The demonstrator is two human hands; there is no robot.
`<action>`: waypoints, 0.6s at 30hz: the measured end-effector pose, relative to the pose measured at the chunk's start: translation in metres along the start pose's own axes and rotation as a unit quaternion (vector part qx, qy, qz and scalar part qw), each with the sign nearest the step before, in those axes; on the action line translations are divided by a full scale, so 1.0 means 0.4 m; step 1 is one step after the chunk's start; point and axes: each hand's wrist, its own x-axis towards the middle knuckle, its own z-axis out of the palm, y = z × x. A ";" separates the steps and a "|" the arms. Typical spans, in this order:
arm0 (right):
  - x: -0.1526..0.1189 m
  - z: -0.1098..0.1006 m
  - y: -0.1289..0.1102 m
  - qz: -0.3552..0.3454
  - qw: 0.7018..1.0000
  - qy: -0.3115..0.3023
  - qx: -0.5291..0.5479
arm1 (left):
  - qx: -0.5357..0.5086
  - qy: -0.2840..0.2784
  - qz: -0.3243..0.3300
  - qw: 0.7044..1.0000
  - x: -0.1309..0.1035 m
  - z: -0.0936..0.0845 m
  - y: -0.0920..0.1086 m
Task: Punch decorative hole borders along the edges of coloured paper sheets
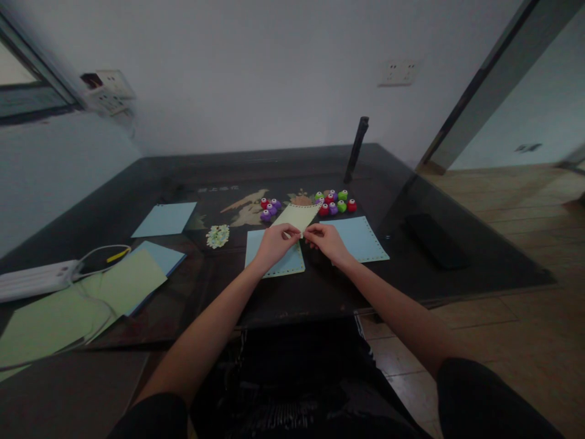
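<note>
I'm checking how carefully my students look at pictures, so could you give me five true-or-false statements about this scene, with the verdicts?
1. The left hand and right hand are close together at the pale yellow sheet. True.
2. The small round pieces are all red. False: purple and green ones are there too.
3. A light blue sheet extends to the right of the right hand. True.
4. The white power strip lies at the table's right end. False: it is at the far left.
5. A black upright post rises beyond the round pieces. True.
</note>
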 end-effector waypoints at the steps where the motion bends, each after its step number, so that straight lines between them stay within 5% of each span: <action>1: 0.000 0.000 0.000 -0.002 1.000 0.001 -0.005 | 0.009 0.001 0.003 1.000 -0.001 0.000 0.001; 18: 0.001 0.003 0.008 -0.040 0.995 0.015 -0.093 | 0.233 0.010 0.076 0.969 -0.027 0.009 0.023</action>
